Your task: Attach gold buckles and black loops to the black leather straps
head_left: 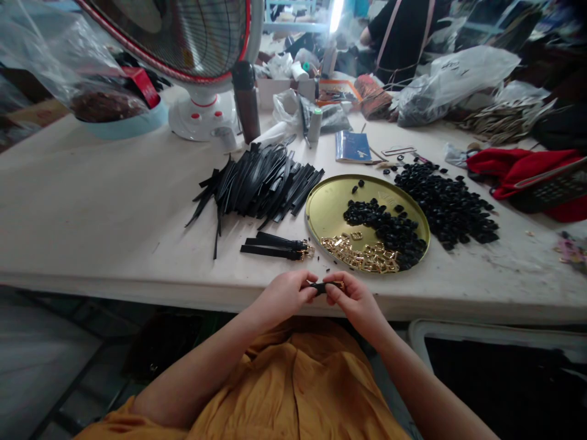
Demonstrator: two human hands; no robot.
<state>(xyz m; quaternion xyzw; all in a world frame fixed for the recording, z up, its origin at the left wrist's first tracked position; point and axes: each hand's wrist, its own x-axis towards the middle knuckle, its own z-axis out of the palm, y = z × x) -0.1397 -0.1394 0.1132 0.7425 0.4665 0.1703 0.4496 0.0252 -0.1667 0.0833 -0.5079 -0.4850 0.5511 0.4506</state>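
Note:
My left hand [287, 294] and my right hand [353, 299] meet at the table's near edge, both pinched on one short black strap [321, 287] with a gold buckle at its right end. Just beyond them lie two finished black straps [275, 246] with gold buckles. A round gold tray [321, 211] holds gold buckles [362, 255] and small black loops [389, 229]. A pile of loose black straps [261, 183] lies to the left of the tray.
A heap of black loops [447, 205] lies right of the tray on the white table [92, 208]. A fan [202, 55], a dark bottle [246, 101], a blue booklet [352, 146], plastic bags and red cloth [518, 171] stand behind. Another person [403, 30] sits at the far side.

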